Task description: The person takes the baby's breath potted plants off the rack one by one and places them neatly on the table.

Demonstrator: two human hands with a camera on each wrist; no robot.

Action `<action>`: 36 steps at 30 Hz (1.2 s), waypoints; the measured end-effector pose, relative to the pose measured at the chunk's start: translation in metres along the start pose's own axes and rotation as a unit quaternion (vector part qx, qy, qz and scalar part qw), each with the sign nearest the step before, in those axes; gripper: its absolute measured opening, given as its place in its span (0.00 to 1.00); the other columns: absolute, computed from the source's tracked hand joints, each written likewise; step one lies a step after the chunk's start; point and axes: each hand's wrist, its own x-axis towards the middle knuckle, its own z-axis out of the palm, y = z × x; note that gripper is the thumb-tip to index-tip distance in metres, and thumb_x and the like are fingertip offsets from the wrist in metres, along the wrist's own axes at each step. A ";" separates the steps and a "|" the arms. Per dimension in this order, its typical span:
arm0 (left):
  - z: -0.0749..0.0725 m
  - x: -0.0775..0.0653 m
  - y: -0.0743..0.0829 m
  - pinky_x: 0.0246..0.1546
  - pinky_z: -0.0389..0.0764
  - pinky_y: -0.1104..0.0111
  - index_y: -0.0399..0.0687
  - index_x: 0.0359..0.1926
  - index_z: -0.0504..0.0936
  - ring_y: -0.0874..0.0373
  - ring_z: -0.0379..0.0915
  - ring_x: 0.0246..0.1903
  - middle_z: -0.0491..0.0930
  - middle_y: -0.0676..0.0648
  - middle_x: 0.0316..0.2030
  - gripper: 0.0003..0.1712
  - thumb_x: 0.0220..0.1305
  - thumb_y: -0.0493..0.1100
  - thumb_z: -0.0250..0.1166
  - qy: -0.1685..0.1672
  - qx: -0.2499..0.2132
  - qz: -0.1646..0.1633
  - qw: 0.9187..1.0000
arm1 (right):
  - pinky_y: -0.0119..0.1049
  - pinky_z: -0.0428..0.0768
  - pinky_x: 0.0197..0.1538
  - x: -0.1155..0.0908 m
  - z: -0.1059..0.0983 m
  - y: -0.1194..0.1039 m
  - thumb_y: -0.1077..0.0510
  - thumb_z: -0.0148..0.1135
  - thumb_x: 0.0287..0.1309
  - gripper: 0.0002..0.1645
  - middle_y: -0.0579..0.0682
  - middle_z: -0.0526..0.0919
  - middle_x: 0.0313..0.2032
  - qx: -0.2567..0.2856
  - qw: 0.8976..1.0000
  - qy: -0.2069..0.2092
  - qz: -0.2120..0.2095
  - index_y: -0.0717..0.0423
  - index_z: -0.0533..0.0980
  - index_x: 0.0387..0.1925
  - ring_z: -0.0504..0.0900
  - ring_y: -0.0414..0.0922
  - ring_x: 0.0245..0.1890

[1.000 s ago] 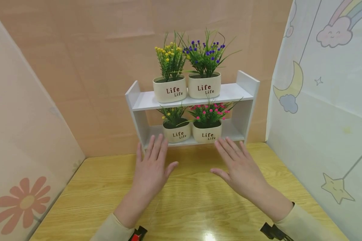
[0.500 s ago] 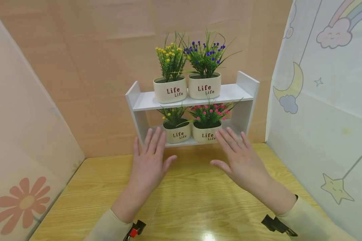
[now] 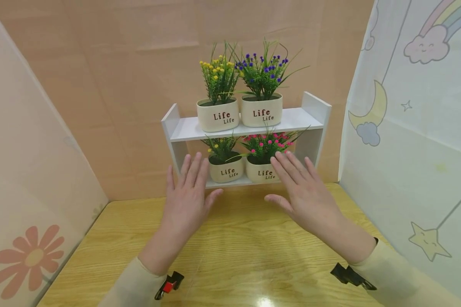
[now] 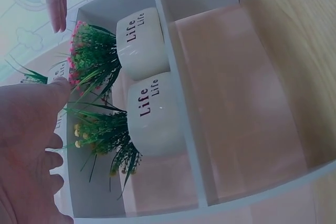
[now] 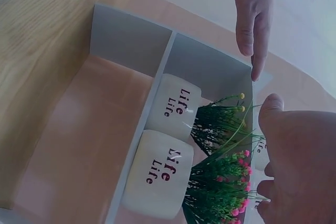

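Both hands are held out in front of a white two-tier shelf (image 3: 296, 119), fingers straight and holding nothing. My left hand (image 3: 187, 200) overlaps the shelf's lower left side in the head view. My right hand (image 3: 311, 200) covers part of the pink-flowered pot (image 3: 259, 170) on the lower tier. Beside that pot stands a lower yellow-flowered pot (image 3: 226, 168). On the upper tier are another yellow-flowered pot (image 3: 217, 117) and a purple-flowered pot (image 3: 262, 111). All are cream-coloured with "Life" lettering. In the left wrist view, the left hand (image 4: 31, 150) appears with its thumb toward the plants.
The shelf stands at the back of a wooden table (image 3: 230, 247) against a peach backdrop (image 3: 100, 85). Printed panels rise on both sides: a flower panel (image 3: 34, 170) at left, a moon-and-star panel (image 3: 415, 162) at right. Black clips (image 3: 351, 276) hang by the sleeves.
Both hands have risen and moved forward in the head view, fingertips going from the lower shelf edge to overlap the lower tier. The pots and shelf stay in place.
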 end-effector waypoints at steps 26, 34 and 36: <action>-0.024 0.030 -0.013 0.82 0.33 0.36 0.46 0.90 0.48 0.43 0.32 0.88 0.42 0.43 0.89 0.53 0.82 0.69 0.58 0.007 0.014 -0.006 1.000 | 0.63 0.45 0.85 0.040 -0.021 0.020 0.25 0.49 0.80 0.57 0.61 0.55 0.86 -0.019 1.000 0.022 -0.008 0.63 0.53 0.87 0.50 0.60 0.87; -0.025 0.038 -0.016 0.82 0.33 0.35 0.47 0.90 0.46 0.44 0.30 0.88 0.40 0.44 0.89 0.53 0.83 0.70 0.55 0.001 0.004 -0.017 1.000 | 0.61 0.44 0.85 0.049 -0.026 0.024 0.33 0.61 0.79 0.56 0.60 0.54 0.87 -0.036 0.999 0.003 0.002 0.61 0.52 0.88 0.48 0.58 0.87; -0.025 0.041 -0.016 0.82 0.32 0.36 0.47 0.90 0.46 0.44 0.29 0.88 0.40 0.44 0.89 0.53 0.83 0.70 0.55 -0.001 0.000 -0.021 1.000 | 0.60 0.44 0.85 0.051 -0.026 0.025 0.32 0.60 0.79 0.56 0.60 0.54 0.87 -0.038 0.999 -0.004 0.009 0.60 0.52 0.88 0.47 0.58 0.88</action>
